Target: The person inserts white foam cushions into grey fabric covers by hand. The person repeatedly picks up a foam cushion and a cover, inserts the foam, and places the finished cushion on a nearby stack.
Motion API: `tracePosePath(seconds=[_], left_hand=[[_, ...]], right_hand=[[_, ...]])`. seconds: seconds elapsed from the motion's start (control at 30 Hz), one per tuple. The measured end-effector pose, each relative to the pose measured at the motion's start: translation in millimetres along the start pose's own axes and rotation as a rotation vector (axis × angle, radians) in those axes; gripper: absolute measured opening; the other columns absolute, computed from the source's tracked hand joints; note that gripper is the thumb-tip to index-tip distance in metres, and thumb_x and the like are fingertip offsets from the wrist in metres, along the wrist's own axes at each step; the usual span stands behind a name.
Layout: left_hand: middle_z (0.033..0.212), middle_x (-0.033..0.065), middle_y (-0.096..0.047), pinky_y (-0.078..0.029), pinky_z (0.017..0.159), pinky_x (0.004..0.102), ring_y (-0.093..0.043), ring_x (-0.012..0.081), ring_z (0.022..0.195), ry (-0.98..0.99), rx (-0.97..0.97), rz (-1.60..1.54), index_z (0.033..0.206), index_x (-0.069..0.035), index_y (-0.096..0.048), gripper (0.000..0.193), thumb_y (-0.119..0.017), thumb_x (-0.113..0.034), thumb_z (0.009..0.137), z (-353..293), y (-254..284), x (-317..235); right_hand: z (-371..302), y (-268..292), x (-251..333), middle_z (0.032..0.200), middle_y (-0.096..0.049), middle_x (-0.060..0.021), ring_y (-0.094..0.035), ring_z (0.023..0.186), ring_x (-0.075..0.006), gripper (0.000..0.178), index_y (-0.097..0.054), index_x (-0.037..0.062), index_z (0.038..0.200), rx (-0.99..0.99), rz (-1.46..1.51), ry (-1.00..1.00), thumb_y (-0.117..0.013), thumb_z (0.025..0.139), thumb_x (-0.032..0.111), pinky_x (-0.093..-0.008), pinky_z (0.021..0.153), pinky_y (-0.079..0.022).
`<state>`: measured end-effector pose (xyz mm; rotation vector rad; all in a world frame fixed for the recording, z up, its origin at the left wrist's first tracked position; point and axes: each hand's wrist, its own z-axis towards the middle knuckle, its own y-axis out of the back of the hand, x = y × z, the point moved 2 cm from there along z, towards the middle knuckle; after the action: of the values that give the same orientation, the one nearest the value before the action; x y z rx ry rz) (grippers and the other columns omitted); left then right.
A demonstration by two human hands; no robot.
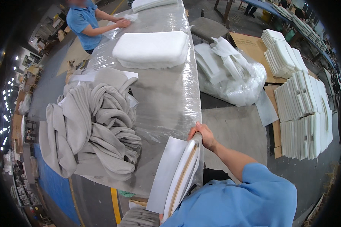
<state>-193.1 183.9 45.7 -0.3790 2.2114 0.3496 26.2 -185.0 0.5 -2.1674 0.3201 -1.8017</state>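
Note:
My right hand is closed round the far end of a white padded panel, which stands on edge at the table's near corner. A tan strip, perhaps a board, runs along the panel's edge between white layers. Beside it on the left is a flat white sheet, tilted and touching the panel. Only a sliver of my left hand shows at the panel's near end; its fingers are hidden. To the left, a heap of grey fabric covers lies on the table, with pieces of white sheet among them.
The plastic-wrapped table carries a stack of white pads. A co-worker handles a small white piece at its far left side. On the right stand a plastic bag of white pieces and stacked white pads on cardboard.

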Motion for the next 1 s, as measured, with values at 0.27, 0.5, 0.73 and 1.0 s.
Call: tracePosePath(seconds=[0.27, 0.5, 0.73, 1.0], left_hand=[[0.160, 0.0231, -0.037, -0.034, 0.118, 0.0448, -0.039, 0.0361, 0.147, 0.025, 0.062, 0.058, 0.164, -0.004, -0.017, 0.095, -0.074, -0.013, 0.089, 19.4, -14.0, -11.5], [0.161, 0.0220, -0.036, -0.032, 0.119, 0.0440, -0.038, 0.0347, 0.148, -0.068, 0.081, 0.094, 0.165, -0.005, -0.015, 0.096, -0.074, -0.012, 0.090, 12.2, -3.4, -40.2], [0.162, 0.0209, -0.035, -0.031, 0.120, 0.0432, -0.037, 0.0333, 0.149, -0.117, 0.045, 0.104, 0.166, -0.007, -0.012, 0.097, -0.073, -0.011, 0.090, -2.2, 14.2, -47.9], [0.163, 0.0196, -0.035, -0.029, 0.122, 0.0422, -0.036, 0.0317, 0.150, -0.117, 0.077, 0.066, 0.167, -0.009, -0.010, 0.099, -0.073, -0.010, 0.091, -28.5, 6.7, -17.6]], right_hand=[[10.2, 8.5, -13.3, 0.068, -0.067, -0.0118, -0.060, 0.066, -0.0188, 0.068, -0.068, -0.0009, 0.065, -0.081, 0.040, 0.047, -0.041, 0.105, 0.046, -0.0322, 0.067, -0.047], [5.8, -9.1, 5.9, 0.071, -0.067, -0.0119, -0.063, 0.071, -0.0224, 0.065, -0.070, -0.0012, 0.071, -0.183, 0.064, 0.007, -0.037, 0.110, 0.039, -0.0330, 0.075, -0.050], [-26.6, -26.7, 35.8, 0.077, -0.068, -0.0095, -0.063, 0.075, -0.0189, 0.061, -0.070, -0.0010, 0.074, -0.194, -0.244, 0.498, -0.040, 0.111, 0.037, -0.0323, 0.076, -0.050], [-8.5, 1.8, 3.2, 0.068, -0.065, -0.0083, -0.060, 0.072, -0.0177, 0.066, -0.069, -0.0012, 0.070, -0.154, -0.032, 0.245, -0.041, 0.110, 0.044, -0.0328, 0.075, -0.048]])
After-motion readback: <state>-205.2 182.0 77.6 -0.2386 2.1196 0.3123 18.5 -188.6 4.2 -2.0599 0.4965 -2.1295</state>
